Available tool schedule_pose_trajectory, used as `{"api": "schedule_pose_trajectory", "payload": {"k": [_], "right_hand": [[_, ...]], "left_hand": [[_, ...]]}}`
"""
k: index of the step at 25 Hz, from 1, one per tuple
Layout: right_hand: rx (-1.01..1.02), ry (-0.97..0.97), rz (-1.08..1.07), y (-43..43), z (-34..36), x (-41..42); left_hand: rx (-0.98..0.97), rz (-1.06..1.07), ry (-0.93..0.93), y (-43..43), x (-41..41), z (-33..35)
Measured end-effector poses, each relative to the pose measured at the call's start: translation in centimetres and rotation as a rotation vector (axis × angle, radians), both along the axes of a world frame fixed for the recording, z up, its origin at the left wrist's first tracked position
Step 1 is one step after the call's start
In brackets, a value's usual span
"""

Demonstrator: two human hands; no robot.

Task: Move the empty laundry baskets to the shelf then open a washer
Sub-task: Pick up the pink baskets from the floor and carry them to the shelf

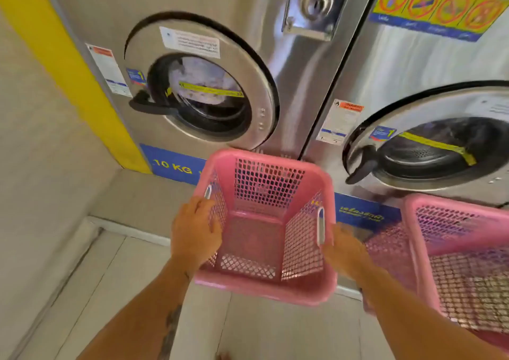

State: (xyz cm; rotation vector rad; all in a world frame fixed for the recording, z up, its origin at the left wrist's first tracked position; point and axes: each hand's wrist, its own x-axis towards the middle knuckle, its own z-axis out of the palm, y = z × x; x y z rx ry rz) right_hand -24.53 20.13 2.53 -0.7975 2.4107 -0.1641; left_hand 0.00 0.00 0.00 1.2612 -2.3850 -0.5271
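An empty pink mesh laundry basket point(264, 285) sits in the middle, in front of two steel washers. My left hand point(195, 230) grips its left wall just below the handle slot. My right hand point(344, 249) presses against its right wall near the white handle, slightly blurred. A second pink basket point(440, 249) stands at the right, partly cut off by the frame edge. The left washer point(198, 95) has its round door shut, with laundry behind the glass. The right washer point(429, 145) also has its door shut and a dark drum. No shelf is in view.
A yellow panel point(68, 65) and a grey wall point(35, 167) border the left side. A raised concrete step point(143, 200) runs under the washers. Tiled floor point(115, 291) lies at the lower left. A coin box point(316, 4) is mounted above between the doors.
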Motion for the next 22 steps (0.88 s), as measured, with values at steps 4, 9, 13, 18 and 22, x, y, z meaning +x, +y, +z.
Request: {"api": "schedule_pose_trajectory", "payload": {"k": [4,9,13,18,22], "right_hand": [[0.030,0.058,-0.085,-1.7,-3.2,-1.0],[-0.020,0.050,-0.156,-2.5,-5.5,-1.9],[-0.014,0.125,-0.149,-2.1,-6.8,-2.2],[-0.116,-0.048,-0.273,0.4,-5.1,-0.8],[-0.224,0.062,-0.116,5.6,-4.2,4.3]], "left_hand": [[0.042,0.014,-0.114,-2.9,-0.5,-5.1],[0.157,0.099,-0.135,-4.5,-0.4,-8.5],[0.159,0.133,-0.134,-5.0,-0.5,-8.5],[0.088,0.117,-0.079,-2.0,2.0,-6.3],[0.067,0.148,-0.089,4.2,7.2,-5.0]]}}
